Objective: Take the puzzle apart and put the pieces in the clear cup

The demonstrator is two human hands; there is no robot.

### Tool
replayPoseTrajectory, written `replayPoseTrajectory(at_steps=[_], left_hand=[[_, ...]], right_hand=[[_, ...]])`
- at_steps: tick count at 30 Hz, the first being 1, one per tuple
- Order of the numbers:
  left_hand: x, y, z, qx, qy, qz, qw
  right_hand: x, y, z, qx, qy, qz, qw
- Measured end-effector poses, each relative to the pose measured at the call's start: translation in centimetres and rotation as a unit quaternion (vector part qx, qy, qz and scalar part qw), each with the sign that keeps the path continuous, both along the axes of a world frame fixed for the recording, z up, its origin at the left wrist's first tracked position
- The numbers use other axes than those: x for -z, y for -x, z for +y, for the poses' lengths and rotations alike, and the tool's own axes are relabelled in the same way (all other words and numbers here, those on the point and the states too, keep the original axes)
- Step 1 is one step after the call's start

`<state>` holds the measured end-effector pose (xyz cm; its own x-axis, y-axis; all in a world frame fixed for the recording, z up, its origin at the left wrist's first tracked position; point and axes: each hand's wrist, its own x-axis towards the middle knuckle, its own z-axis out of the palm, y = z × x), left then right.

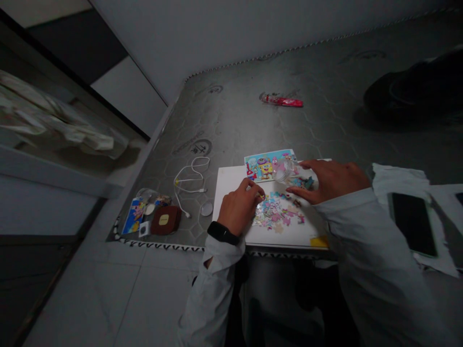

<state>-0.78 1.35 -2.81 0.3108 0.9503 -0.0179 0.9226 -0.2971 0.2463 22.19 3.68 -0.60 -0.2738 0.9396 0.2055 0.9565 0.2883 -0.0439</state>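
Note:
My right hand [327, 180] is wrapped round a clear plastic jar [285, 171], tilted on its side with its mouth toward the left. Puzzle pieces [306, 183] show inside it. Below the jar, a loose pile of small jigsaw pieces [277, 212] in pink, blue and cream lies on a white board [227, 180]. My left hand [240, 202], with a black band at the wrist, is at the pile's left edge, fingertips pinched together; what they hold is too small to make out. Behind the jar lies a colourful cartoon picture card [265, 166].
Left of the board are a round clear lid [207, 208], a white cable [190, 180], a brown case [165, 220] and a blue cartoon packet [133, 215]. A red item [285, 101] lies farther back. At right, a phone [413, 224] rests on white tissue [400, 176].

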Motion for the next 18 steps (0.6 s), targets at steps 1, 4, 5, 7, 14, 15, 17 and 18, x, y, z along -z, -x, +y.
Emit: replayPoseTrajectory(at_steps=[1, 4, 5, 7, 14, 15, 17, 18], left_hand=[[0.07, 0.01, 0.02, 0.002, 0.0, 0.005, 1.0], [0.32, 0.0, 0.06, 0.01, -0.001, 0.016, 1.0], [0.39, -0.02, 0.07, 0.014, -0.001, 0.016, 1.0], [0.5, -0.05, 0.07, 0.017, -0.001, 0.009, 1.0], [0.41, -0.01, 0.08, 0.032, 0.006, -0.017, 0.999], [0.37, -0.02, 0.08, 0.033, 0.009, -0.016, 0.999], [0.33, -0.08, 0.08, 0.031, 0.012, -0.011, 0.999], [0.31, -0.12, 0.07, 0.03, 0.013, -0.005, 0.999]], right_hand=[[-0.03, 0.01, -0.01, -0.001, 0.0, 0.0, 1.0], [-0.14, 0.03, -0.05, -0.002, -0.002, 0.003, 1.0], [-0.17, 0.03, -0.06, -0.004, -0.003, 0.004, 1.0], [-0.19, -0.01, -0.06, -0.006, -0.002, 0.008, 1.0], [0.11, -0.15, 0.12, -0.017, 0.002, 0.001, 1.0], [0.12, -0.15, 0.12, -0.018, 0.005, 0.002, 1.0], [0.13, -0.13, 0.13, -0.016, 0.008, 0.003, 1.0], [0.12, -0.13, 0.12, -0.017, 0.007, 0.005, 1.0]])
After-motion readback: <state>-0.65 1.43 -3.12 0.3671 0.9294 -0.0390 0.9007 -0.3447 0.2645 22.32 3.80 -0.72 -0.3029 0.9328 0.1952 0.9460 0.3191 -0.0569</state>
